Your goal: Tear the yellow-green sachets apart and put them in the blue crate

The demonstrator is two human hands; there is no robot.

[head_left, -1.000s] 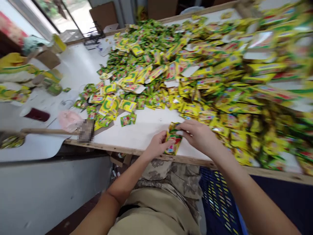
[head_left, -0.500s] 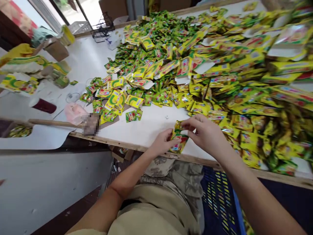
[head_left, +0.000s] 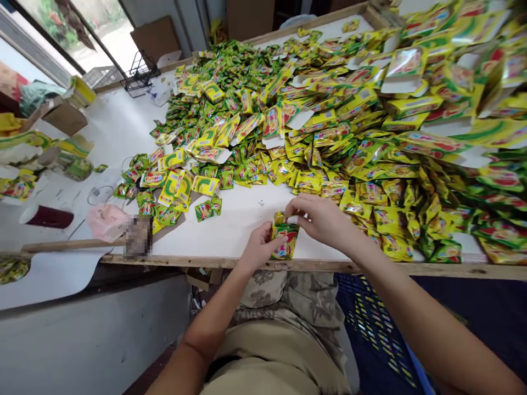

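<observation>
Near the front edge of the table, my left hand (head_left: 263, 248) grips a small green and red printed carton (head_left: 287, 241), thumb across its front. The carton stands roughly upright, with a yellow sachet (head_left: 279, 217) showing at its top. My right hand (head_left: 315, 218) bends over the carton's upper right corner, thumb and forefinger closed there. A small white patch shows at those fingertips; whether it is a carton flap I cannot tell. Just beyond, a heap of yellow sachets (head_left: 308, 181) spreads out. Two green sachets (head_left: 208, 209) lie apart to the left.
Yellow cartons (head_left: 284, 118) lie across the heap. On the left are a pink plastic bag (head_left: 106, 221), a dark red cup (head_left: 47, 216) and a black wire rack (head_left: 140, 74). A wooden edge (head_left: 230, 262) borders the table (head_left: 239, 219). Below right stands a blue crate (head_left: 370, 323).
The view has turned, so the table's things appear shifted left. The carton is now more upright in my left hand. My right hand stays at its top.
</observation>
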